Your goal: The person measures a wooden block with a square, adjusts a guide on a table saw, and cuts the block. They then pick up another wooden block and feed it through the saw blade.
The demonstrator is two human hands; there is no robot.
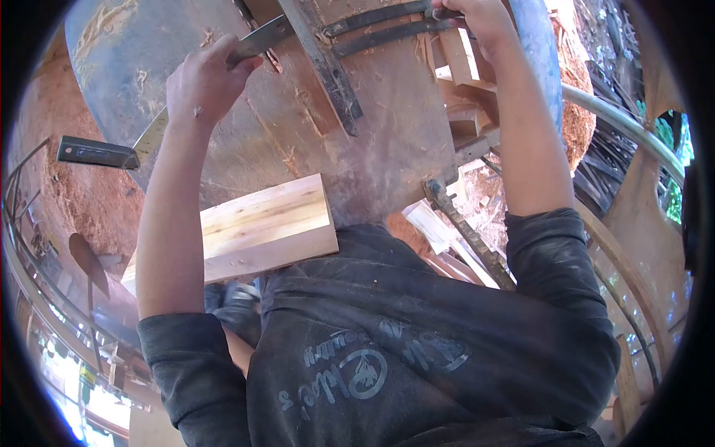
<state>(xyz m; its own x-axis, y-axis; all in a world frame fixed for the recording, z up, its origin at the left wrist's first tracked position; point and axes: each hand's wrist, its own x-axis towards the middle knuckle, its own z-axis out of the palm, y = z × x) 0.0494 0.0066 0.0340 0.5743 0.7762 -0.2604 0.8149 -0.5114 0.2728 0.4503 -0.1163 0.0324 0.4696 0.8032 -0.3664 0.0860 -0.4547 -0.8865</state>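
Observation:
My left hand (205, 83) is closed around the near end of a dark flat metal bar (264, 39) at the upper left. This bar meets a long, scuffed metal straightedge (320, 67) that lies slantwise over the worn tabletop (395, 127). On the straightedge's other side, two dark metal strips (383, 33) run to the right. My right hand (480, 22) is closed at their far end, partly cut off by the top of the view. A try square (100, 152) with a black handle lies left of my left forearm, which hides part of its blade.
A thick pale wooden board (268, 220) rests at the table's near edge, against my shirt. Wood offcuts (465, 112) and a notched metal bar (469, 235) are on the right. Sawdust (89, 179) is heaped at the left. A metal pipe (625, 123) crosses the right side.

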